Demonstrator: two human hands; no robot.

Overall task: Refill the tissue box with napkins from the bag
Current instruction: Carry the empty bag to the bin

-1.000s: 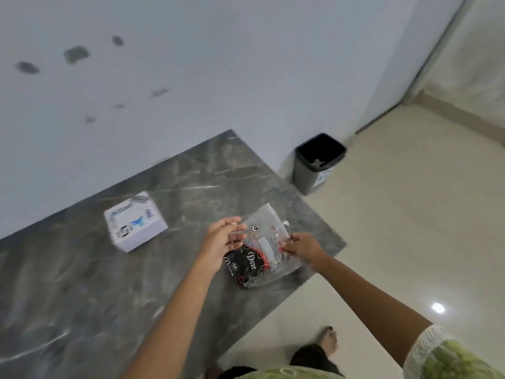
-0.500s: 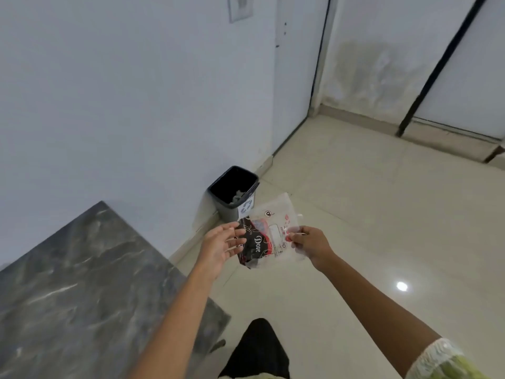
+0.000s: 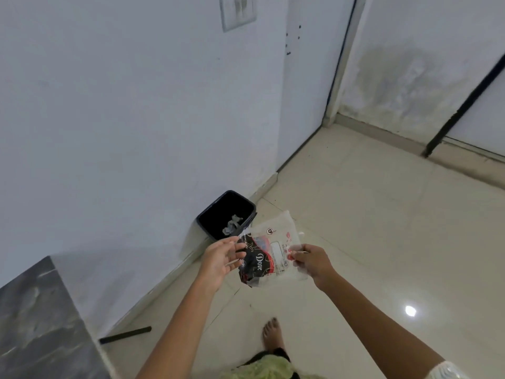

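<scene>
We hold a crumpled clear bag (image 3: 269,253) in the air over the pale floor (image 3: 369,242), just in front of a black bin (image 3: 226,214).

Our right hand (image 3: 311,262) pinches the bag's right edge between thumb and fingertips; our left hand (image 3: 220,259) is beside its left edge with fingers spread loosely, and we cannot tell whether they touch it. The bag is transparent plastic with a black and red printed panel reading "Dove", and it looks flat. The bin stands against the white wall (image 3: 123,119) with grey scraps inside.
</scene>
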